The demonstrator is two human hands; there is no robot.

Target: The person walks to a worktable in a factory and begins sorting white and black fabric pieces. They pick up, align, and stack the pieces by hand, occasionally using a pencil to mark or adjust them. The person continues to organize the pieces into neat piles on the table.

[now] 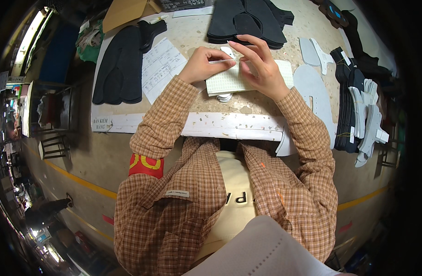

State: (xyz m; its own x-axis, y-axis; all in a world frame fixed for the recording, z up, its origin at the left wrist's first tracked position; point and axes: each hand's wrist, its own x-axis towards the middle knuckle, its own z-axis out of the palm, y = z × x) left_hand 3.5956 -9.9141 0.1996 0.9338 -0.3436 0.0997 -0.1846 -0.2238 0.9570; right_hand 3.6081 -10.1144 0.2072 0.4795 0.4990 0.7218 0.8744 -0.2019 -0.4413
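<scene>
Pinching thumb to forefinger at the far edge of the pale green gridded sheets, the left hand grips something too small to tell, while the right hand spreads half-open over them, its hold unclear, and a black stack sits to their left.

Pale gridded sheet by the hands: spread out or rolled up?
Spread out: the gridded sheet shows its broad face and straight front edge.
</scene>
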